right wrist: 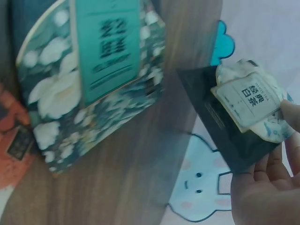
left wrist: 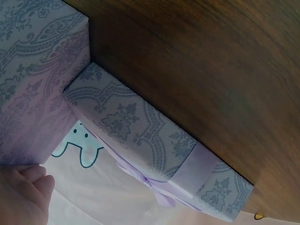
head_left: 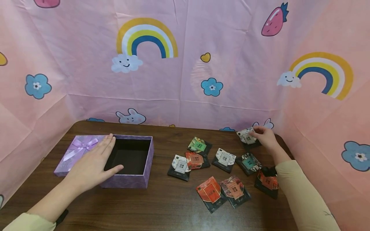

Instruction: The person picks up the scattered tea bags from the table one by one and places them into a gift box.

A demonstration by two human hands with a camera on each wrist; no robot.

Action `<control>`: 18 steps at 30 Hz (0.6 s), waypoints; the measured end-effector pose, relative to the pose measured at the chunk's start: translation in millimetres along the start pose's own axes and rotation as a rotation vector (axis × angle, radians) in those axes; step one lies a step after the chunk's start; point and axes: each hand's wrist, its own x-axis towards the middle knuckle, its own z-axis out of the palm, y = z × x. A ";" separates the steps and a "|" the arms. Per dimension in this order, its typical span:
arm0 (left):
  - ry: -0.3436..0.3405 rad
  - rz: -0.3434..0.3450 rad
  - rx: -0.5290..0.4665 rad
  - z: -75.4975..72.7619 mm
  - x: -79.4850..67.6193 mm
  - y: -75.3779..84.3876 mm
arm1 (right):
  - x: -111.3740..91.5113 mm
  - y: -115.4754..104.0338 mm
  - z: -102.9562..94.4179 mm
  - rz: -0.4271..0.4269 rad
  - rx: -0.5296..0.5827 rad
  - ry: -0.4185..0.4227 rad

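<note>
My left hand point(head_left: 93, 163) lies with straight fingers along the left wall of an open purple gift box point(head_left: 125, 181), dark inside. The box lid point(head_left: 70, 154), with its lilac ribbon bow, lies left of the box, partly behind the hand. In the left wrist view, the fingers point(left wrist: 40, 180) touch the patterned wall of the box. At the back right, my right hand point(head_left: 267, 139) pinches a white-and-black tea sachet point(right wrist: 246, 101) by one edge, thumb on its printed face. A green floral tea sachet point(head_left: 249, 163) lies just nearer, below that hand.
Several more tea sachets lie spread on the brown table point(head_left: 167, 205): a white one point(head_left: 224, 159), a light green one point(head_left: 199, 146), a bright red one point(head_left: 211, 192), and a red one point(head_left: 267, 183) beside the right sleeve. A printed pink cloth point(head_left: 185, 80) hangs behind the table.
</note>
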 end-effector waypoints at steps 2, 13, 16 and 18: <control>0.000 -0.001 0.004 0.5 0.0 0.1 | -0.3 -6.1 0.5 0.006 0.007 0.010; -0.010 -0.006 -0.001 1.4 0.6 -0.6 | -2.2 -39.6 11.4 -0.064 0.035 0.019; -0.012 -0.008 -0.003 1.6 0.4 -0.7 | -2.8 -48.3 17.0 -0.079 0.056 0.000; -0.010 -0.011 -0.001 1.6 0.5 -0.3 | -3.8 -55.6 21.0 -0.089 0.068 -0.013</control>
